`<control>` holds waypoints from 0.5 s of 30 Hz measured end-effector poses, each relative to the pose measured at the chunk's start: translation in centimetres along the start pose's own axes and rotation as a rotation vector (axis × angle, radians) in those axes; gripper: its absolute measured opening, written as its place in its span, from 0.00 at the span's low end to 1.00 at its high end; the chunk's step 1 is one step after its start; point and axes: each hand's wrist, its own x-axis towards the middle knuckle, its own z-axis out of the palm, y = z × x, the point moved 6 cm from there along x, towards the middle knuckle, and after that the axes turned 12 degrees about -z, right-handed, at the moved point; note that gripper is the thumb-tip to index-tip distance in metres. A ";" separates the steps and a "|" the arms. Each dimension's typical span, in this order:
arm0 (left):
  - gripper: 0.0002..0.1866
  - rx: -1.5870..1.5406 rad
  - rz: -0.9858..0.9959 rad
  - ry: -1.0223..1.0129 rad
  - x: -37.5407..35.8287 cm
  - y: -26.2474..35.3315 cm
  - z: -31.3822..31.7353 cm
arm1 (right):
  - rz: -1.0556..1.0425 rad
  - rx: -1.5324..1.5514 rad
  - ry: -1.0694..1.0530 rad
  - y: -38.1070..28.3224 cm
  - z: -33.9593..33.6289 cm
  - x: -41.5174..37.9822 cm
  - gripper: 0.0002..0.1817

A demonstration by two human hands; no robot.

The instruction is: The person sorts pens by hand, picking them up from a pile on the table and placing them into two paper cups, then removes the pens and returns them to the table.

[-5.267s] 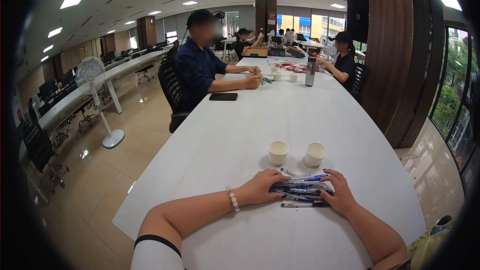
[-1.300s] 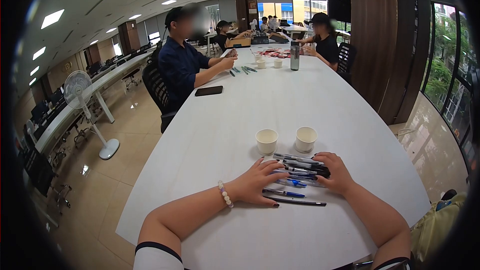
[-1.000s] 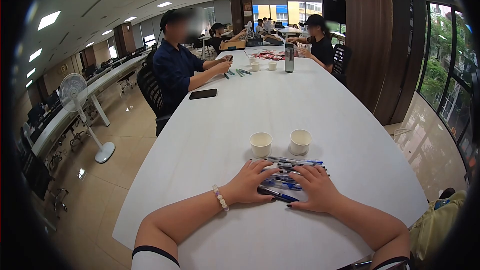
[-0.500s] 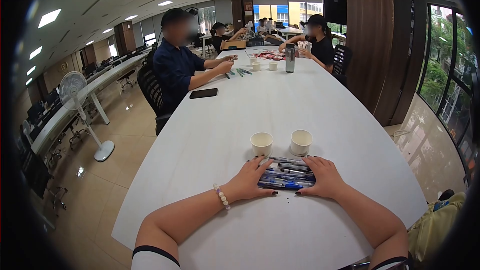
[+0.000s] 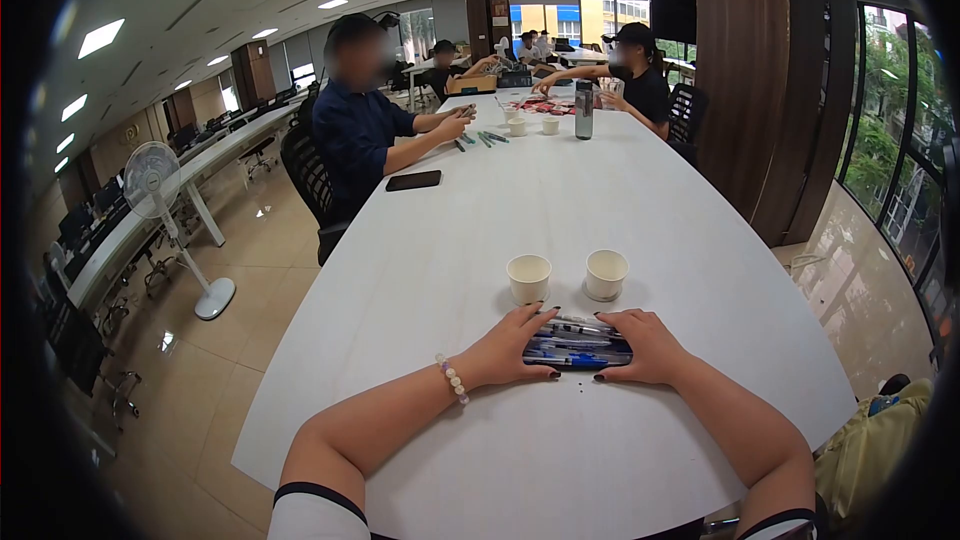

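Note:
Several pens (image 5: pixel 577 348), mostly clear with blue and dark parts, lie side by side in a bundle on the white table (image 5: pixel 480 220). My left hand (image 5: pixel 508 348) curves around their left ends, thumb on the near side and fingers on the far side. Around the right ends, my right hand (image 5: pixel 652 348) does the same, so the bundle is gripped between both hands. Fingers and palms hide the pens' tips. Just beyond the bundle stand two white paper cups, a left cup (image 5: pixel 528 282) and a right cup (image 5: pixel 606 278), both upright; their insides look bare.
A person (image 5: pixel 355 120) sits at the left with pens, near a black phone (image 5: pixel 413 180). Farther back are a dark bottle (image 5: pixel 584 110), small paper cups (image 5: pixel 550 126) and another person (image 5: pixel 640 80) by red packets. A fan (image 5: pixel 153 180) stands on the floor at left.
My hands have drawn slightly tighter around the pens, and the bundle looks more compact. The view has shifted a little. The far-right person's arm now reaches farther across the table.

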 end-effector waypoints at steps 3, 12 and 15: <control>0.48 0.048 0.009 0.022 0.1 -0.1 0.1 | -0.015 -0.016 0.003 0.1 0.2 0.0 0.46; 0.45 0.080 0.036 0.053 0.2 -0.1 0.1 | -0.036 -0.062 -0.007 -0.3 0.1 0.0 0.43; 0.44 0.100 0.039 0.059 0.0 0.2 -0.1 | -0.047 -0.105 0.000 -0.6 0.1 0.0 0.40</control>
